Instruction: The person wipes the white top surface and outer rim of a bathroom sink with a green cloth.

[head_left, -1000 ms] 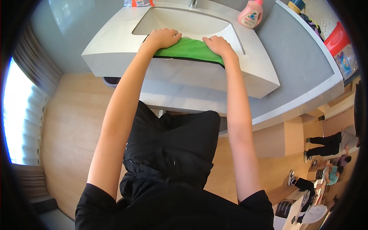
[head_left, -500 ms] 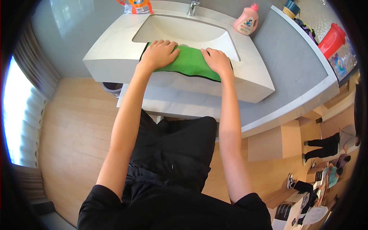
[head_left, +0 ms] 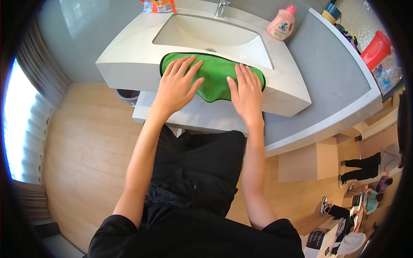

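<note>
- Green cloth drapes over the front of the desk!
- Looks soft, light; black-trimmed ends seem best to grip.
- My left hand and right hand lie on it, thumbs apart from fingers.

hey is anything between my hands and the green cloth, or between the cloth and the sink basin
Nothing visible: your left hand and right hand both lie on the green cloth, which drapes over the front edge of the counter. No object shows between it and the sink basin.
</note>
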{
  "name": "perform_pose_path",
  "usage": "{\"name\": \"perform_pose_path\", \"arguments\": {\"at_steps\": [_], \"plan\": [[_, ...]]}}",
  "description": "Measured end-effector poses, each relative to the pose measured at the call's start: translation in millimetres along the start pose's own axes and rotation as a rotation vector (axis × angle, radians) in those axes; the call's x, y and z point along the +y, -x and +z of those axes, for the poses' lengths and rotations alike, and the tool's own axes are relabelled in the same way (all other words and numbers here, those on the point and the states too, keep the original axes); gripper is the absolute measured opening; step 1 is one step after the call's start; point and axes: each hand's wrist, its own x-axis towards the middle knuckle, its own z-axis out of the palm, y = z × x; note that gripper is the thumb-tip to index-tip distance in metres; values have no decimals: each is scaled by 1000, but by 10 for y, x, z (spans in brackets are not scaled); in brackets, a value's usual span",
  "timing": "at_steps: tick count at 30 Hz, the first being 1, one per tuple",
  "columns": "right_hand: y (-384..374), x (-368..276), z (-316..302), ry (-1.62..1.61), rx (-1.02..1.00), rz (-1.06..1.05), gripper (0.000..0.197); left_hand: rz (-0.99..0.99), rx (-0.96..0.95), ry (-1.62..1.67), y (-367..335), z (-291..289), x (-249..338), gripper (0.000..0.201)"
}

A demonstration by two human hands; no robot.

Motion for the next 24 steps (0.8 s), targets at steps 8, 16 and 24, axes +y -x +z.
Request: {"name": "perform_pose_path", "arguments": {"at_steps": [8,16,24], "plan": [[-183,120,64,1,-112,25,60,-34,-33,5,-173,54,-82,41],[-1007,111,86,-9,-706,389,65,-50,-192,-100,-644,348,-431,46],[-1204,529,558,35,-607,352,66,-284,-610,68,-1099,376,-603,61]]}}
